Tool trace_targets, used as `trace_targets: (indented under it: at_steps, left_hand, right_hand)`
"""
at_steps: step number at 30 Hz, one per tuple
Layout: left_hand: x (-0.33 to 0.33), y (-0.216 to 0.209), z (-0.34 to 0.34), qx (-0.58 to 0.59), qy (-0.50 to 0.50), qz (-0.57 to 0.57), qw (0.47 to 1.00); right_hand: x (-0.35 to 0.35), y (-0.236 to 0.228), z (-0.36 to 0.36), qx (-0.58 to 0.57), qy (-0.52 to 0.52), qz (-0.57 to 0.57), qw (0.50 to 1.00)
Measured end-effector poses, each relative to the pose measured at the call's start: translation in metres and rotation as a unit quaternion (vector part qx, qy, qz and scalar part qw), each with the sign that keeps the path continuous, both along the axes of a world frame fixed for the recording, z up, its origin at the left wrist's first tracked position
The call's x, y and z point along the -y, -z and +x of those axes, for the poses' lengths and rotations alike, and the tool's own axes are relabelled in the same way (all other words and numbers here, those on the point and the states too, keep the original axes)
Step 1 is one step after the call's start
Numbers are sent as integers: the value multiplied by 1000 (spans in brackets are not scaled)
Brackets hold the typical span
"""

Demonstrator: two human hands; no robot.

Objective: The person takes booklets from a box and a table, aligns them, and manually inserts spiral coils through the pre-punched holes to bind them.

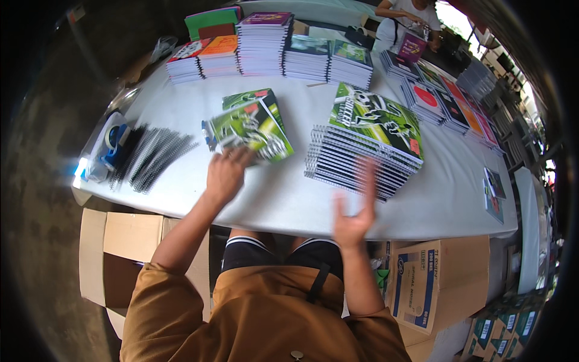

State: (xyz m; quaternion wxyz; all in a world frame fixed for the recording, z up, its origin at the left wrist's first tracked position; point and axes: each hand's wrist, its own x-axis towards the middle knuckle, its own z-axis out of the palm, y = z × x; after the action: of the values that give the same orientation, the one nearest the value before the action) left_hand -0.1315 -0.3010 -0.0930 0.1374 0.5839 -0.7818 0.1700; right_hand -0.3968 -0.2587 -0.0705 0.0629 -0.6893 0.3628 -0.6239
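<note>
My left hand (228, 173) is closed at the near edge of a green notebook (253, 131) with a sports picture on its cover. This notebook is slightly blurred and lies over another green-covered one (248, 98); whether it has a spiral cannot be made out. To the right stands a tall stack of spiral notebooks (356, 158), wire edges facing left, topped by a green cover (381, 117) with a player and a ball. My right hand (354, 220), blurred, hovers at the stack's near side with thumb and fingers apart, holding nothing.
Loose black spiral coils (155, 158) and a blue tape dispenser (113, 142) lie at left. Notebook stacks (263, 48) line the far edge, with more (425, 99) at right. Cardboard boxes (443, 277) stand below the table (289, 208). Another person (410, 21) handles a purple notebook far right.
</note>
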Motion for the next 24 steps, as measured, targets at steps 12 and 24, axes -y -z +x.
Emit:
trace_targets:
  at_steps: [12,24]
  left_hand:
    - [-64,-7,14,-586,64,110,800]
    - [22,46,176,-70,-344,-72,934]
  right_hand:
    - [-5,32,27,201,-302,320,875]
    - [11,45,16,141,-307,324,884]
